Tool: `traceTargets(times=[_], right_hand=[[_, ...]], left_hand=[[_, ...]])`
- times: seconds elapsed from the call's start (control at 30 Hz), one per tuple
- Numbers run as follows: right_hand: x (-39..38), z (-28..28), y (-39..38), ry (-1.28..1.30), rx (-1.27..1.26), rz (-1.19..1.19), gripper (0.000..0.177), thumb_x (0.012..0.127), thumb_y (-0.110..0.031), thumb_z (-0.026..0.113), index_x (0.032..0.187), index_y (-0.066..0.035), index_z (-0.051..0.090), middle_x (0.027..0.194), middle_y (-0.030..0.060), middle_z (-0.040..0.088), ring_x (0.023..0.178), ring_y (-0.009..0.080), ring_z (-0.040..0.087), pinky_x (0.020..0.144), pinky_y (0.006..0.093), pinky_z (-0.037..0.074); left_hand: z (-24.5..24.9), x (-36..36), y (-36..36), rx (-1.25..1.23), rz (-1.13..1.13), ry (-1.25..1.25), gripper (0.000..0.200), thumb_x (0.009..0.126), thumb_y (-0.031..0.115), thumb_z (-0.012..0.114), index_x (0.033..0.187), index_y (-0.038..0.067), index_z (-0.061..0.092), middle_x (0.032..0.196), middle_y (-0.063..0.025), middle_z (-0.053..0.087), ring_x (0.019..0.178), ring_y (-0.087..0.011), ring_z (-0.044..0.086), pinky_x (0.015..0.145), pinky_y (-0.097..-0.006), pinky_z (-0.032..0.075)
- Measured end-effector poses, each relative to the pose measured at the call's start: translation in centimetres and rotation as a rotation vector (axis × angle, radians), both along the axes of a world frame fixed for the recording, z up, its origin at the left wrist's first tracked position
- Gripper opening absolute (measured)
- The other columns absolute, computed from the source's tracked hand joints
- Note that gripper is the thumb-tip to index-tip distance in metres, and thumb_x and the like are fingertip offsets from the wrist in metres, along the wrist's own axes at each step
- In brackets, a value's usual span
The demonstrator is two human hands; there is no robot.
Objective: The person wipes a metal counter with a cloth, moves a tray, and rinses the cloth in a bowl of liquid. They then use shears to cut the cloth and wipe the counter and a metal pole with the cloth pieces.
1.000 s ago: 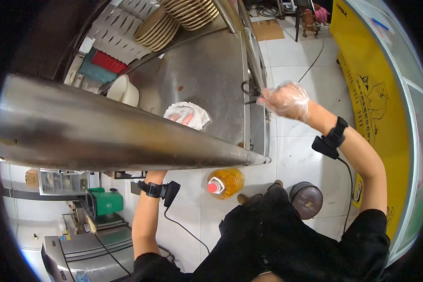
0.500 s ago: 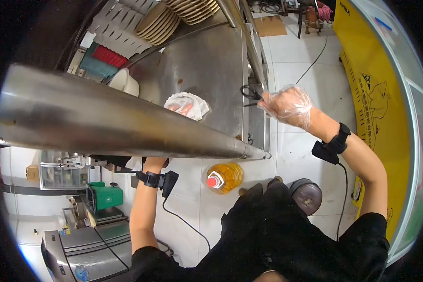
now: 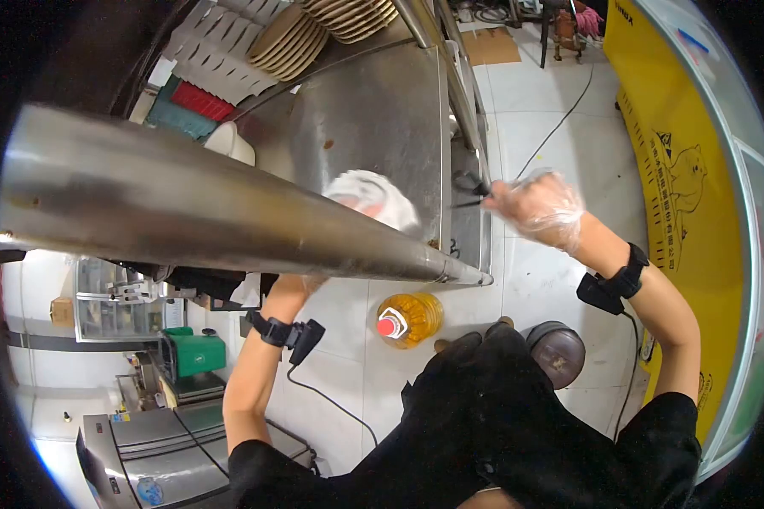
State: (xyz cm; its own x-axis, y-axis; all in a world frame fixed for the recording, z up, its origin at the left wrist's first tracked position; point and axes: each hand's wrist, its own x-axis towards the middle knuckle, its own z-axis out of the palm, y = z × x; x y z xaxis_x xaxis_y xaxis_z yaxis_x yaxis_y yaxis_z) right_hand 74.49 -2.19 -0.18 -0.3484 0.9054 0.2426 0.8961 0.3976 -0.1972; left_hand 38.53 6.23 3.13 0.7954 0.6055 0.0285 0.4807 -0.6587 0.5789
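Observation:
My left hand (image 3: 367, 207) presses a white cloth (image 3: 361, 182) onto the steel shelf surface (image 3: 373, 127). A thick metal post (image 3: 212, 208) crosses in front and hides part of that hand and its wrist. Blur softens the cloth and fingers. My right hand (image 3: 539, 208), in a clear plastic glove, is closed around what look like black scissors (image 3: 467, 187), by the shelf's right edge. Their loops are smeared by motion.
Stacked plates (image 3: 289, 42), a red container (image 3: 199, 100) and a white bowl (image 3: 232, 144) are on the shelf. An oil jug (image 3: 412, 318) and a round brown stool (image 3: 556, 355) stand on the floor. A yellow freezer (image 3: 675, 170) lies to the right.
My left hand and the cloth have slid right and slightly down across the steel. My right hand has shifted a little right and down, and the scissors have moved with it.

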Motion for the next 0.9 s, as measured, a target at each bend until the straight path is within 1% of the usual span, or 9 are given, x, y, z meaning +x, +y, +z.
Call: traceTargets(times=[0.07,0.13,0.27,0.4,0.47,0.6,0.67,0.77,0.9], right_hand=[[0.9,-0.2,-0.6,0.124,0.007,-0.138,0.033,0.100,-0.040,0.050,0.087,-0.010,0.052,0.053,0.0118,0.054,0.047,0.0361,0.056,0.046,0.0466,0.046],[1.7,-1.1,-1.2,0.113,0.068,-0.173,0.033,0.101,-0.038,0.049,0.086,-0.009,0.051,0.052,0.0117,0.053,0.047,0.0356,0.055,0.045,0.0461,0.044],[1.9,-1.7,-2.1,0.138,0.088,-0.247,0.030,0.101,-0.035,0.050,0.086,-0.008,0.051,0.053,0.0131,0.054,0.048,0.0359,0.055,0.046,0.0474,0.043],[1.3,-1.9,-1.9,0.208,0.075,-0.308,0.031,0.101,-0.036,0.049,0.086,-0.008,0.051,0.055,0.0140,0.056,0.051,0.0376,0.056,0.049,0.0475,0.044],[0.9,-1.8,-1.7,0.227,0.054,-0.338,0.032,0.101,-0.036,0.049,0.086,-0.008,0.051,0.056,0.0143,0.056,0.052,0.0378,0.057,0.049,0.0476,0.044],[0.6,-1.9,-2.0,0.235,0.102,-0.346,0.033,0.101,-0.037,0.049,0.086,-0.008,0.052,0.055,0.0143,0.056,0.052,0.0371,0.057,0.050,0.0475,0.044],[0.9,-2.0,-2.4,0.236,0.093,-0.353,0.033,0.101,-0.036,0.049,0.085,-0.008,0.052,0.054,0.0139,0.056,0.051,0.0365,0.057,0.049,0.0472,0.044],[1.5,-2.2,-3.7,0.204,0.110,-0.339,0.029,0.099,-0.028,0.056,0.082,-0.005,0.053,0.051,0.0135,0.051,0.049,0.0348,0.054,0.049,0.0442,0.040],[2.1,-3.0,-4.5,0.184,0.102,-0.338,0.032,0.100,-0.034,0.052,0.082,-0.007,0.052,0.051,0.0126,0.052,0.049,0.0350,0.055,0.048,0.0464,0.043]], left_hand=[[0.0,1.4,-0.6,-0.489,-0.040,-0.249,0.048,0.098,0.032,0.046,0.145,0.023,0.049,0.151,-0.0068,0.043,0.129,-0.0329,0.045,0.112,-0.0422,0.032],[1.6,3.8,-1.0,0.604,-0.333,0.545,0.059,0.095,0.036,0.053,0.150,0.020,0.038,0.147,-0.0158,0.045,0.125,-0.0320,0.049,0.106,-0.0452,0.037],[2.0,7.4,1.0,0.498,-0.303,0.355,0.063,0.080,0.049,0.066,0.140,0.031,0.054,0.128,-0.0238,0.056,0.115,-0.0421,0.056,0.098,-0.0485,0.046],[-0.2,10.2,5.4,0.602,-0.287,0.235,0.041,0.092,0.015,0.054,0.131,0.025,0.060,0.125,-0.0143,0.059,0.114,-0.0363,0.058,0.099,-0.0412,0.048],[0.4,11.8,5.5,0.539,-0.244,0.186,0.040,0.092,0.009,0.052,0.129,0.023,0.061,0.124,-0.0111,0.059,0.114,-0.0325,0.058,0.100,-0.0367,0.047],[-1.2,9.1,4.1,0.309,-0.140,0.059,0.036,0.093,0.016,0.053,0.127,0.021,0.064,0.123,-0.0119,0.057,0.119,-0.0329,0.054,0.101,-0.0374,0.046],[3.1,8.6,1.2,0.351,-0.181,0.444,0.041,0.094,0.030,0.053,0.132,0.020,0.062,0.129,-0.0153,0.055,0.126,-0.0322,0.050,0.108,-0.0379,0.038],[1.1,3.3,0.9,0.338,-0.309,0.376,0.046,0.095,0.033,0.052,0.139,0.023,0.056,0.138,-0.0164,0.050,0.129,-0.0308,0.048,0.111,-0.0368,0.035],[1.6,2.9,0.2,0.656,-0.435,0.537,0.055,0.101,0.048,0.040,0.152,0.032,0.030,0.161,-0.0027,0.025,0.134,-0.0360,0.044,0.109,-0.0500,0.037]])
